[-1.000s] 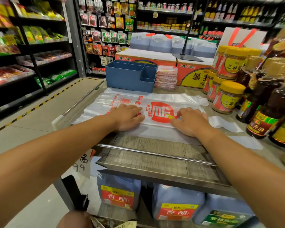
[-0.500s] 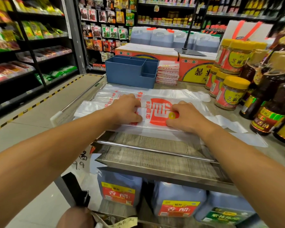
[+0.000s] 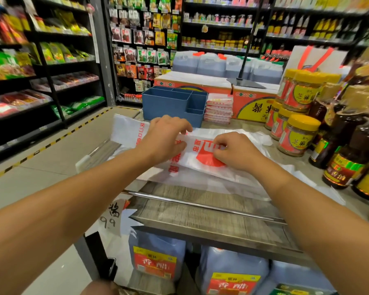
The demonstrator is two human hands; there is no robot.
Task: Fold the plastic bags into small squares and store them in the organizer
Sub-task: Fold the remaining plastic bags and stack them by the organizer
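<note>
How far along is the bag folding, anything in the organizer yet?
Done: nothing visibly stored; the blue organizer shows no bag, though its compartments are only partly visible. In hand: the left hand and right hand pinch one white plastic bag, its left end lifted off the shelf top, not yet a small square. Left: finish folding, store it, then the bags under it.

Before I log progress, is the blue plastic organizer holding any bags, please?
Cannot tell: the blue plastic organizer shows only its rim and walls.
</note>
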